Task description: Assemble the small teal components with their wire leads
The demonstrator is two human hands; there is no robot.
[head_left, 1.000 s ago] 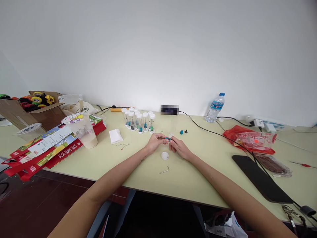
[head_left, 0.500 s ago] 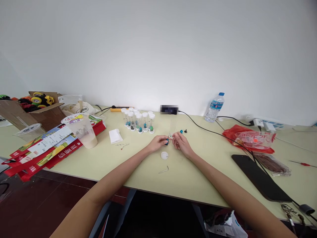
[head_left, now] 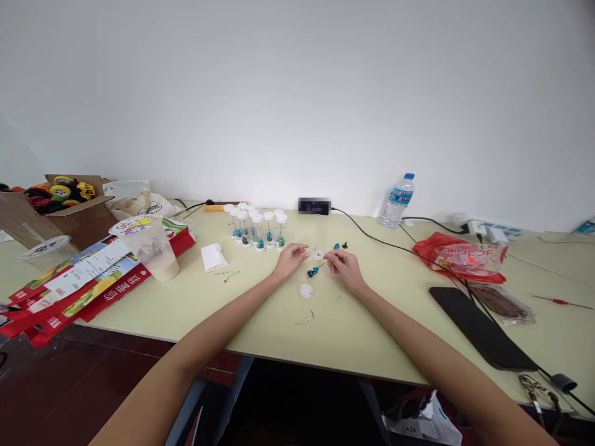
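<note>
My left hand (head_left: 290, 260) hovers over the table, fingers loosely curled and apart, with nothing in it. My right hand (head_left: 344, 269) is pinched around a thin metal piece whose exact kind is unclear. Between the hands is a small blue part with a thin shaft (head_left: 313, 272); the shaft runs toward my right fingers, and whether they touch it cannot be told. Just behind stands a clear tube (head_left: 320, 235) with a white base. Nearer me lie a round white cap (head_left: 305, 291) and a hex key (head_left: 305, 318). Beyond my right hand are a small blue piece (head_left: 337, 246) and a black piece (head_left: 344, 246).
Several capped clear tubes (head_left: 259, 232) stand at the back left. Farther left are white paper (head_left: 214, 257), a plastic cup (head_left: 155, 251), a red bag (head_left: 111, 279) and a toy box (head_left: 79, 217). A water bottle (head_left: 397, 201), cable and black pad (head_left: 481, 325) are right.
My left hand has let go of the blue part and drawn up and left. The blue part now shows in full, lower between the hands. My right fingers have closed into a pinch.
</note>
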